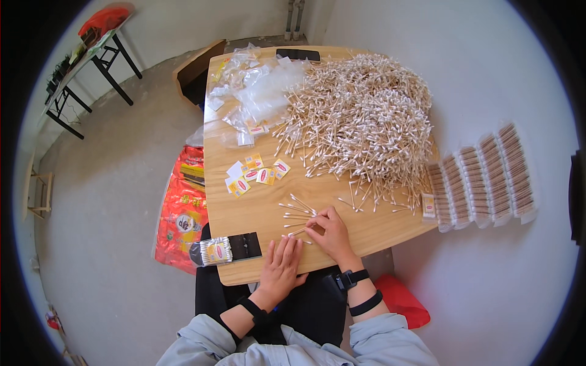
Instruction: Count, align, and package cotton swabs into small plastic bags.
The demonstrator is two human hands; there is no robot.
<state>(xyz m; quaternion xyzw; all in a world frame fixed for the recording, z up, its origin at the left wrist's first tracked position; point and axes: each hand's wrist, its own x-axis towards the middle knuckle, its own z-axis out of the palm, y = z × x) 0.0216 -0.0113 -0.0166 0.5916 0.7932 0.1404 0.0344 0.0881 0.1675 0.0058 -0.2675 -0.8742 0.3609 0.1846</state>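
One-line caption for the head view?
Right hand picks at loose cotton swabs beside a large swab pile; left hand flat on wooden table.

It looked like a bare small packing workroom: a light wooden table (256,210) heaped with white-tipped cotton swabs (360,119), clear plastic bags (259,91) and small printed labels (256,174), on a plain grey concrete floor (110,201), with a black-legged folding table (85,67) at upper left.

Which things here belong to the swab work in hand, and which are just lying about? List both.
In use:
right hand picking at the loose cotton swabs
left hand flat on the wooden table
big swab heap
small labels
clear bags

Lying about:
red printed sack
cardboard box
folding table
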